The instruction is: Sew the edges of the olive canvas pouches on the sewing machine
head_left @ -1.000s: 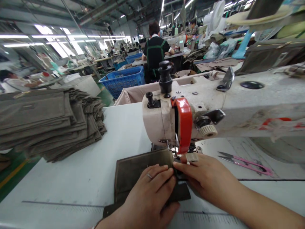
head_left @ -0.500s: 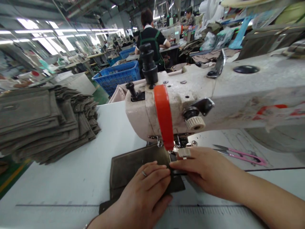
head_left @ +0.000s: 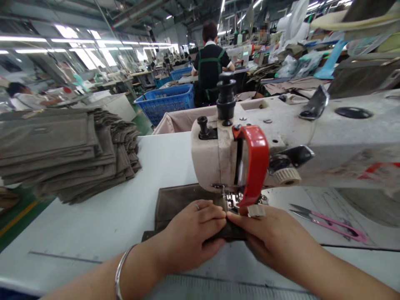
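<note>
A dark olive-brown sewn fabric piece (head_left: 175,202) lies on the white table under the head of a sewing machine (head_left: 208,162). My left hand (head_left: 195,233), with a ring and a bracelet, rests on it, fingers stretched out and fingertips close to the presser foot (head_left: 231,202). From the other side, my right hand (head_left: 271,233) holds the piece's near right edge, its forefinger on top beside the foot. Its thumb is partly hidden. A red guard (head_left: 258,162) curves down in front of the needle area. The stitch point itself is hard to make out.
Pink-handled thread snips (head_left: 331,225) lie right of my right hand. A tall stack of similar fabric pieces (head_left: 62,154) stands at the left. Ruler markings (head_left: 218,285) run along the table's near side. Beyond are a blue basket (head_left: 168,102) and a seated co-worker (head_left: 211,62).
My view has turned slightly, so the machine appears farther right. The fabric piece has swung a little, and my left fingertips are now drawn closer to my right forefinger at the presser foot.
</note>
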Available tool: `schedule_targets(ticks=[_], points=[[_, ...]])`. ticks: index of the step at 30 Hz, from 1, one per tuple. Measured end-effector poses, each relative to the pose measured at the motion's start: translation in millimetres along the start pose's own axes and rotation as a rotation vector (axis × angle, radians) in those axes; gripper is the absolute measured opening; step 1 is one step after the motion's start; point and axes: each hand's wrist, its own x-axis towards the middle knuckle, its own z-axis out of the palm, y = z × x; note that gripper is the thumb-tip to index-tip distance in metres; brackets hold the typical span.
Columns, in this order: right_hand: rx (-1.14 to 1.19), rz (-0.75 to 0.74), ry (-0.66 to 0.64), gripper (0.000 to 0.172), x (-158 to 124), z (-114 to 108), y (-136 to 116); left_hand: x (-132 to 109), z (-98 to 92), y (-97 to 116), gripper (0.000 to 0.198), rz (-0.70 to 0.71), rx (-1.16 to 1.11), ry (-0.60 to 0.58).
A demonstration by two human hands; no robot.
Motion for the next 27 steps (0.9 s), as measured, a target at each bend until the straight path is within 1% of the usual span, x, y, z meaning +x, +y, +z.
schedule_targets(ticks=[2, 5, 9, 11, 13, 15, 17, 19, 21, 24, 25, 27], points=[[-0.029, -0.003, 0.015, 0.038, 0.6, 0.7, 0.1, 3.8, -0.4, -7.6, 0.027, 0.019, 0.009, 0.001], [-0.093, -0.005, 0.049, 0.045, 3.0, 2.1, -0.2, 10.0, -1.6, -17.0, 0.026, 0.026, 0.016, -0.023], [-0.137, 0.013, 0.052, 0.047, 5.1, 2.5, -1.5, 15.7, -3.6, -22.8, 0.026, 0.027, 0.023, -0.069], [-0.105, 0.022, 0.048, 0.044, 4.2, 0.8, -2.2, 15.5, -4.8, -23.5, 0.027, 0.031, 0.038, -0.085], [-0.059, 0.049, 0.079, 0.034, 2.7, -1.6, -2.4, 12.8, -6.1, -25.0, 0.026, 0.010, 0.088, -0.086], [-0.046, 0.099, 0.150, 0.025, 2.0, -3.7, -1.4, 8.0, -7.1, -29.0, 0.024, -0.008, 0.138, -0.057], [-0.084, 0.154, 0.204, 0.018, 2.8, -4.6, 0.7, 2.7, -7.4, -35.1, 0.022, -0.008, 0.130, -0.017], [-0.138, 0.171, 0.218, 0.014, 4.4, -4.7, 3.3, -1.1, -6.5, -40.7, 0.023, 0.008, 0.064, 0.024], [-0.196, 0.170, 0.198, 0.014, 5.6, -5.0, 5.2, -2.3, -4.4, -42.5, 0.023, 0.015, -0.001, 0.056], [-0.244, 0.157, 0.182, 0.019, 5.7, -6.5, 4.6, 0.6, 0.3, -36.2, 0.019, 0.019, -0.019, 0.103], [-0.229, 0.144, 0.187, 0.019, 5.7, -6.9, 3.4, 2.2, 2.0, -32.6, 0.017, 0.016, -0.008, 0.116], [-0.151, 0.090, 0.206, 0.012, 6.1, -6.2, 0.3, 5.3, 5.3, -25.6, 0.015, 0.004, 0.004, 0.132]])
